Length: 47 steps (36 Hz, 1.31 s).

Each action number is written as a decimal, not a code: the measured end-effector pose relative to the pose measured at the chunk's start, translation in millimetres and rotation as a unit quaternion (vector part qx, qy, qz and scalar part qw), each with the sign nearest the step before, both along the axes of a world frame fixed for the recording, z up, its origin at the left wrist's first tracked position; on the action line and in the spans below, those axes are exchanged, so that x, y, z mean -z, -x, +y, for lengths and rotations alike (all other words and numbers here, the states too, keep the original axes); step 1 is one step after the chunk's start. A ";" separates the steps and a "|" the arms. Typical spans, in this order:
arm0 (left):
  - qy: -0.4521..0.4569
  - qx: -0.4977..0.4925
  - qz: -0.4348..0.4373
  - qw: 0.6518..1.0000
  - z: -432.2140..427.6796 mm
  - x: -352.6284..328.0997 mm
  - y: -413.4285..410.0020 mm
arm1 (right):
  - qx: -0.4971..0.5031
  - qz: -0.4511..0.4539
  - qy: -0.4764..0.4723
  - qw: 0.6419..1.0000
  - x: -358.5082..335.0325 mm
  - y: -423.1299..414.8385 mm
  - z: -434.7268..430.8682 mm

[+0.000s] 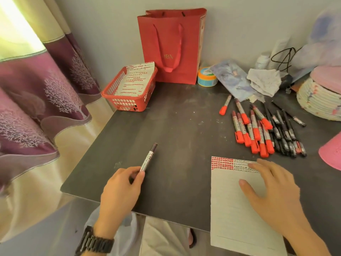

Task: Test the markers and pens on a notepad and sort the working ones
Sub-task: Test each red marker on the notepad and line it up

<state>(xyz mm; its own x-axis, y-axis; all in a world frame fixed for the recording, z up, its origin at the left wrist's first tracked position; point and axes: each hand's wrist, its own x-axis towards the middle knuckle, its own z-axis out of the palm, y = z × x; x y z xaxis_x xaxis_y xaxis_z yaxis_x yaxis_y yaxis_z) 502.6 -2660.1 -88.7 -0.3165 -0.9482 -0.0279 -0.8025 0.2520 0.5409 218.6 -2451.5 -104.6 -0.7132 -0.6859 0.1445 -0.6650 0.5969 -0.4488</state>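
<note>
- A person's left hand grips a marker at the near left of a dark surface. Its fingers are curled round the marker's near end, and the barrel slants away with its dark maroon end pointing toward the far wall. Whether the marker touches the surface cannot be told.
- The right hand lies palm down on a notepad, fingers straight and spread apart, holding nothing.
- The notepad sits at the near right of the surface, its near end overhanging the edge. A block of red marks fills the page's top left corner. Rows of darker marks run beside it along the top, partly under the fingertips.
- Just beyond the notepad lies a pile of red-capped markers, most caps toward the person, with a cluster of black pens touching it on the right.
- A lone red marker lies a little apart, to the left of the pile.
- A red basket at the far left corner holds a sheet of paper covered in rows of red marks.
- A red paper bag stands upright against the wall just beside the basket, with a tape roll at its right.
- A crumpled cloth and a woven basket occupy the far right.
- A dark wristwatch circles the left wrist, and a purple-and-cream curtain hangs at left.
</note>
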 end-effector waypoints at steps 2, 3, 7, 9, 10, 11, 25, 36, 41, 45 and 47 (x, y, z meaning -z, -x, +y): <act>0.007 -0.007 -0.003 1.000 1.7 1.7 1.8 | 0.001 0.020 -0.011 1.000 5.5 -3.9 0.3; 0.010 -0.009 -0.006 1.000 3.1 2.3 2.9 | -0.004 0.032 -0.016 0.999 7.9 -5.1 0.7; 0.024 -0.014 -0.010 1.000 10.7 4.4 2.6 | -0.013 0.037 -0.029 0.999 9.8 -6.3 2.5; 0.027 -0.022 -0.016 0.999 12.4 5.3 3.2 | -0.014 0.040 -0.029 0.999 10.6 -6.3 3.4; 0.028 -0.027 -0.026 0.999 11.9 4.8 4.8 | -0.015 0.043 -0.030 0.998 10.8 -6.0 3.3; 0.030 -0.031 -0.039 0.998 10.9 4.1 7.4 | -0.016 0.046 -0.031 0.998 11.5 -5.5 3.4; 0.092 0.325 -0.030 0.941 -36.2 -12.3 207.3 | -0.006 0.005 -0.034 0.999 17.2 -5.6 7.0; 0.091 0.349 -0.222 0.906 -71.4 -15.3 327.1 | 0.017 0.025 0.026 0.999 20.7 -2.6 5.9; 0.126 0.335 -0.163 0.919 -73.5 -15.6 316.6 | 0.018 0.032 0.042 0.998 19.2 0.4 5.8; 0.131 0.295 -0.108 0.940 -80.3 -16.4 291.2 | 0.011 0.030 0.038 0.999 20.1 0.1 6.9; 0.108 0.259 -0.067 0.957 -81.1 -16.4 272.8 | 0.010 0.028 0.044 0.999 20.5 0.0 7.0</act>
<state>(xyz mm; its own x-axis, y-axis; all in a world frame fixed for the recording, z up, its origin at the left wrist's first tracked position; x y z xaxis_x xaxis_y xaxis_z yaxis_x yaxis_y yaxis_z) 229.8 -2741.2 -72.3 -0.7534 -0.6529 0.0781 -0.5978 0.7296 0.3322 218.6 -2444.5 -125.1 -0.7161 -0.6541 0.2437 -0.6784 0.5702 -0.4633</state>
